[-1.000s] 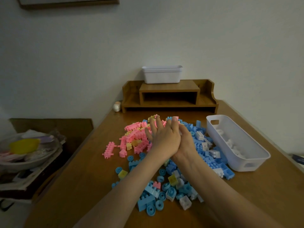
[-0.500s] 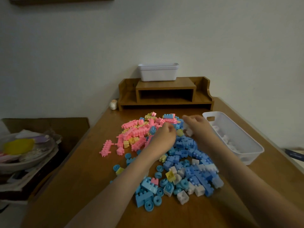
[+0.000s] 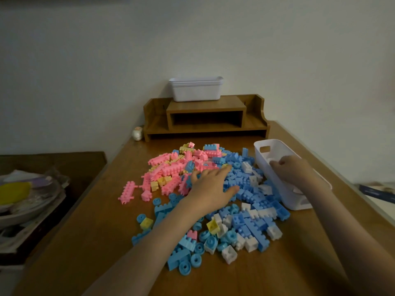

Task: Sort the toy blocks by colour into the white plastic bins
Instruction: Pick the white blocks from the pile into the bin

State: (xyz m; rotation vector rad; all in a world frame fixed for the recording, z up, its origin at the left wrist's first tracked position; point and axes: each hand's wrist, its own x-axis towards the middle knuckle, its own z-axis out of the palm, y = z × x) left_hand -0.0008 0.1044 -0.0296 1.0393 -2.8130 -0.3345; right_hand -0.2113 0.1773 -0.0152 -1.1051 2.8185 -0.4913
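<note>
Wooden table (image 3: 96,231) pushed into a corner; plain pale walls (image 3: 85,60), dim light. At the far edge a wooden shelf riser (image 3: 205,118) carries a stack of white bins (image 3: 196,89).

Your left hand (image 3: 211,186) lies flat on the blue blocks (image 3: 245,184), fingers straight and spread, gripping nothing. Pink blocks (image 3: 166,167) heap to its left. White blocks (image 3: 229,254) scatter nearer you than that hand.

Your right hand (image 3: 292,169) is down inside the white bin (image 3: 277,149), fingers curled; whether it holds a block cannot be told.

The bin's long axis runs away from you along the table's right edge, with the handle cut-out end toward the far wall and the open top up.
</note>
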